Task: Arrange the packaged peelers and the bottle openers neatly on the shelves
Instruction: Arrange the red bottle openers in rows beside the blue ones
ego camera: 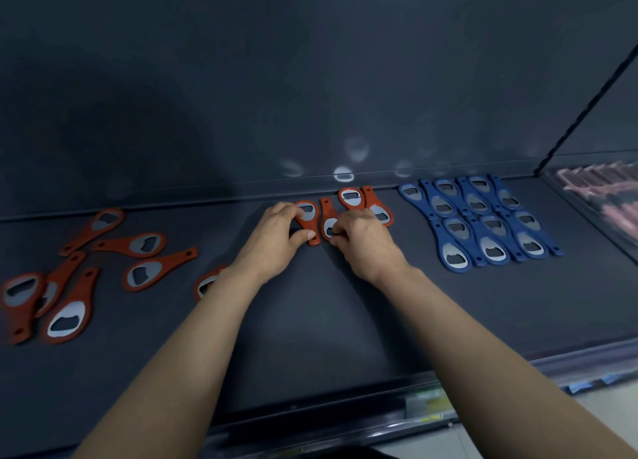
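Head view, looking down along both forearms onto a dark shelf (310, 337). We take the blue block (483, 223) of bottle openers as our marker: two tidy rows, heads and handles alternating so they nest tight. Just left of the blue block sits a red pair (366, 203), laid head-to-tail the same way, and left of that again both hands are at work. Left hand (276, 234) pinches a red opener (306, 218), fingers over its metal head and thumb at the handle tip; we judge this hold lets the piece be swivelled and slid flat without lifting. Right hand (362, 241) curls its fingers round the head of a second red opener (327, 217), which lies reversed, handle pointing away from us, touching or nearly touching the first; we cannot tell which. Our reading: the two are being squeezed together to carry on the nesting pattern that the blue block sets. Far left of the blue block, loose red openers (103, 261) lie scattered at all angles, one half hidden under the left forearm, so the red row is barely begun. Right of the blue block, behind a clear divider (573, 203), pink packages (597, 185) show, too blurred to confirm as peelers.
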